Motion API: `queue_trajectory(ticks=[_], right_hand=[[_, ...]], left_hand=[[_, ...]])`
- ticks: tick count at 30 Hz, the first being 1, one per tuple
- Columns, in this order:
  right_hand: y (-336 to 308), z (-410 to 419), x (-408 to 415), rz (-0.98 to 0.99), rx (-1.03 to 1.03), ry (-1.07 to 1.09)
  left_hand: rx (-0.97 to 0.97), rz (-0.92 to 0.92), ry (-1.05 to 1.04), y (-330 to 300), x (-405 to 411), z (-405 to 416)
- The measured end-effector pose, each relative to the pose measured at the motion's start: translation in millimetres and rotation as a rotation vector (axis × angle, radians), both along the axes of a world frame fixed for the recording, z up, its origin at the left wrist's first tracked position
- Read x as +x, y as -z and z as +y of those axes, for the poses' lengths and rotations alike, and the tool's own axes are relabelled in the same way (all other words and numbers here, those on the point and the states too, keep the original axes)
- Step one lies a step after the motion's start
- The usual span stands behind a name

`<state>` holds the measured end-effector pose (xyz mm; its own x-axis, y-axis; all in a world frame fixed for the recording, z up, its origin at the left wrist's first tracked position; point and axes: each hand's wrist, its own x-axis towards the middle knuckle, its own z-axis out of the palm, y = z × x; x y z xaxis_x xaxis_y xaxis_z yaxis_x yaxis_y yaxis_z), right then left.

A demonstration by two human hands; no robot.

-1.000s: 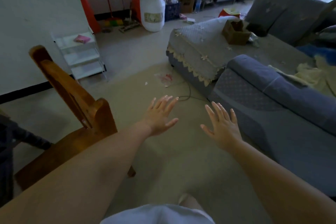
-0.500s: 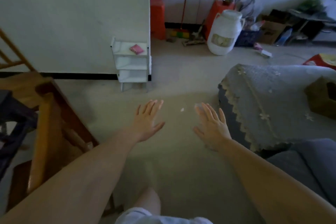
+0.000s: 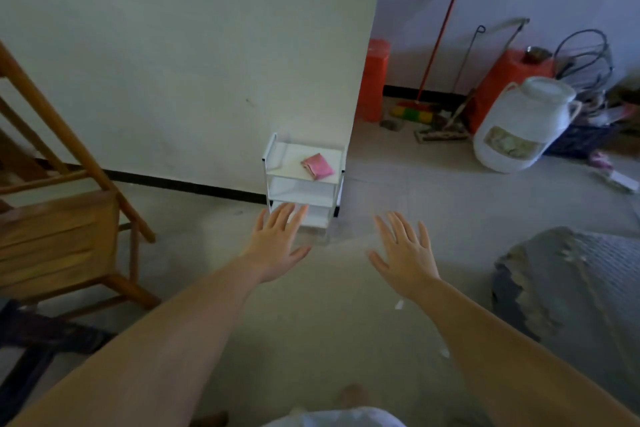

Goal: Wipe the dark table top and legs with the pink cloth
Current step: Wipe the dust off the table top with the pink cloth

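From the head camera I see both arms stretched out in front of me over the pale floor [image 3: 311, 315]. My left hand [image 3: 277, 246] is spread flat, fingers straight, its grip released and holding nothing; the fingertips overlap the bottom tier of a small white shelf unit [image 3: 277, 163] in the picture, though I cannot tell whether they touch it. My right hand [image 3: 405, 253] is likewise released, fingers fanned and straight, hovering over bare floor just right of the shelf unit. The pink cloth [image 3: 317, 166] lies folded on the top tier of that shelf unit, which stands against the corner of the white wall [image 3: 190, 45]. It is well apart from both hands. To my left is a wooden chair [image 3: 62, 236], tilted in the frame. Farther back on the right stand a large white plastic jug [image 3: 519, 128], two orange containers, one at [image 3: 374, 80], and a red-handled broom [image 3: 438, 38] leaning on the far wall. A grey quilted cover [image 3: 571, 281] shows at the right edge. The dark tabletop is not something I can pick out in this view.
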<state>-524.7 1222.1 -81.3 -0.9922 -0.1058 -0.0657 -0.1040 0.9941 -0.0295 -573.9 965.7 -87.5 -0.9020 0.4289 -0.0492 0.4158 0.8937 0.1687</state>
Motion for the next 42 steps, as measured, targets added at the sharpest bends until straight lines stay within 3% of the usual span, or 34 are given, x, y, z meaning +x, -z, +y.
queue_trajectory(ticks=[12,20,23,27,31,35,42], right_hand=[[48,-8,-302,-0.106,-0.018,-0.279],[149,-44,-430,-0.227,-0.165,-0.237],[206,-62,-461,-0.188,-0.247,-0.192],[281,-73,-477,-0.306,-0.21,-0.084],[315,-73,-470,-0.162,-0.177,-0.065],[324,-70,-474,-0.083,-0.295,-0.052],[288,-65,-504,-0.212,-0.626,0.048]], left_hand=[[-0.002,-0.111,-0.213,53,-231,-7],[-0.049,-0.279,-0.169,153,-354,-2],[-0.058,-0.299,-0.154,208,-392,-1],[-0.116,-0.337,-0.085,272,-416,-4],[-0.134,-0.229,-0.001,309,-412,-9],[-0.14,-0.194,0.031,314,-410,-11],[-0.134,-0.505,-0.056,257,-416,-4]])
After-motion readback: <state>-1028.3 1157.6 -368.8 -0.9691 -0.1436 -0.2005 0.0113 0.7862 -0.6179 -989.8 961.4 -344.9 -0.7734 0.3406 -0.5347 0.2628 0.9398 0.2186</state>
